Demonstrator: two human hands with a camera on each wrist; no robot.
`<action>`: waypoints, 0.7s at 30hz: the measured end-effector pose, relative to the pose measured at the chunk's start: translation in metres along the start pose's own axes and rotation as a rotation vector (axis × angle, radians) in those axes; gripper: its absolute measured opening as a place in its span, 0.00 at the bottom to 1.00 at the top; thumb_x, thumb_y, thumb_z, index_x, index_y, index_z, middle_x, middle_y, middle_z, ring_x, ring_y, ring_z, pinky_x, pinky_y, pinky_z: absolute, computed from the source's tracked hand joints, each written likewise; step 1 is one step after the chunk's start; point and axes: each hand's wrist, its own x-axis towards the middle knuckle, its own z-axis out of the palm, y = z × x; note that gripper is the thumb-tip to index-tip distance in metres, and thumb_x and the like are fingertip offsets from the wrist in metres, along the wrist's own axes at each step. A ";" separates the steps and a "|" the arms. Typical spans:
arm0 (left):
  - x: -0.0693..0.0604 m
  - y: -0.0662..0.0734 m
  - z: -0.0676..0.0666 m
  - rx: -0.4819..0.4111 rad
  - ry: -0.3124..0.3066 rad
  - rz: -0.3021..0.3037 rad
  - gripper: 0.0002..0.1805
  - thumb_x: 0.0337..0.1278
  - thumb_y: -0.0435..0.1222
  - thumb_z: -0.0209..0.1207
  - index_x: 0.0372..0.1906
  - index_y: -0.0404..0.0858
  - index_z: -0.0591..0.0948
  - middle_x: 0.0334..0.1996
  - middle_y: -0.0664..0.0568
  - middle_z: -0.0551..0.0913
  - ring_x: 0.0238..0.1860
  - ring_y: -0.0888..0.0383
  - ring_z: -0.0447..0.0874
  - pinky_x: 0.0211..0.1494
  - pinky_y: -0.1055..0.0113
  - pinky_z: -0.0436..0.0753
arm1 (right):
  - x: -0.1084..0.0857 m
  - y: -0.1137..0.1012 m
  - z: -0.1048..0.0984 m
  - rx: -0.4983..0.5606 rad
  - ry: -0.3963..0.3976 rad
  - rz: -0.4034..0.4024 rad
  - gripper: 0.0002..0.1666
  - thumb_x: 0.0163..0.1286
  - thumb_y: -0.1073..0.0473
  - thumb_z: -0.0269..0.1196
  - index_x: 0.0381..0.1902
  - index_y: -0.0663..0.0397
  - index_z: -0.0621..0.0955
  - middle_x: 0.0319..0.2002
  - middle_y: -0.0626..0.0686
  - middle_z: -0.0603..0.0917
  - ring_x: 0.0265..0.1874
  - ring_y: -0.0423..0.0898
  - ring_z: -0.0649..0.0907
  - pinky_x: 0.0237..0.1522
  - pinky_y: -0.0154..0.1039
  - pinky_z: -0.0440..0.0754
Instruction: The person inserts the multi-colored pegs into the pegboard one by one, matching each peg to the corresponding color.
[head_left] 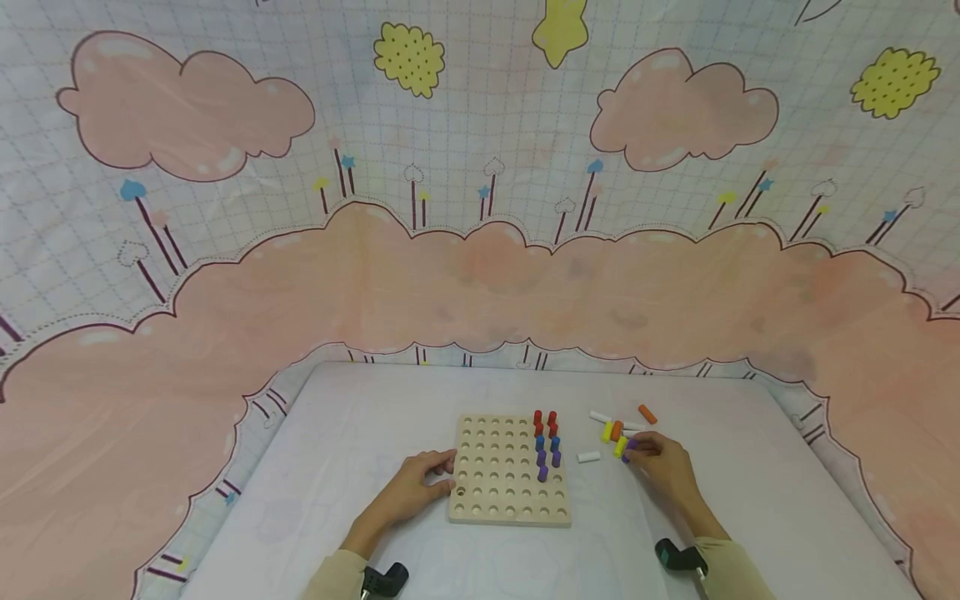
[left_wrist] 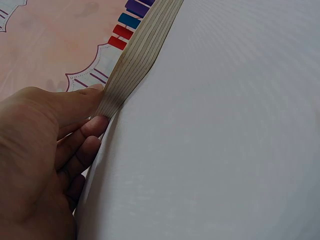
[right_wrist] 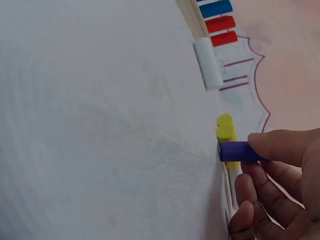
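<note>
A square wooden pegboard point(head_left: 487, 518) with rows of round holes lies on the table. Red pegs point(head_left: 537, 417), blue pegs point(head_left: 540, 443) and purple pegs point(head_left: 542, 473) stand upright in its two rightmost columns. My left hand point(head_left: 412, 487) holds the board's left edge with thumb and fingertips; the left wrist view shows the thumb point(left_wrist: 82, 102) against the layered wooden side. To the right of the board, my right hand point(head_left: 666, 467) pinches a loose purple peg point(right_wrist: 240, 151) between thumb and fingers. Close beside that peg is a yellow peg point(head_left: 620, 447).
Loose pegs lie right of the board: a white peg point(head_left: 588, 457) near it, another white peg point(head_left: 600, 417), a yellow peg point(head_left: 607, 432), an orange peg point(head_left: 617, 431) and a farther orange peg point(head_left: 647, 414). A patterned cloth point(head_left: 480, 292) hangs behind the white table point(head_left: 337, 433).
</note>
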 end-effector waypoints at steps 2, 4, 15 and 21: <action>0.000 0.000 0.000 -0.002 0.002 -0.002 0.29 0.61 0.41 0.64 0.67 0.40 0.74 0.44 0.67 0.78 0.49 0.64 0.71 0.60 0.58 0.72 | -0.001 -0.002 0.000 -0.005 -0.001 -0.013 0.18 0.64 0.61 0.66 0.51 0.62 0.81 0.43 0.60 0.86 0.42 0.51 0.84 0.44 0.43 0.82; 0.000 0.000 0.001 -0.002 0.004 -0.002 0.29 0.61 0.41 0.64 0.66 0.40 0.74 0.44 0.67 0.78 0.49 0.64 0.71 0.61 0.58 0.72 | -0.003 -0.004 -0.001 -0.004 0.001 -0.018 0.18 0.64 0.61 0.67 0.50 0.61 0.81 0.43 0.59 0.86 0.42 0.52 0.84 0.44 0.41 0.82; 0.000 0.000 0.001 -0.002 0.011 -0.002 0.29 0.61 0.42 0.64 0.67 0.40 0.74 0.44 0.67 0.78 0.49 0.64 0.72 0.61 0.58 0.72 | -0.011 -0.020 -0.009 0.014 0.049 -0.076 0.15 0.66 0.62 0.64 0.50 0.60 0.81 0.45 0.58 0.85 0.47 0.52 0.82 0.44 0.30 0.80; 0.001 -0.002 0.002 0.003 0.011 0.013 0.29 0.61 0.42 0.64 0.67 0.39 0.74 0.44 0.67 0.78 0.49 0.64 0.72 0.61 0.58 0.73 | -0.013 -0.027 -0.009 0.030 0.083 -0.118 0.14 0.64 0.63 0.66 0.48 0.59 0.83 0.42 0.57 0.86 0.42 0.44 0.83 0.40 0.25 0.79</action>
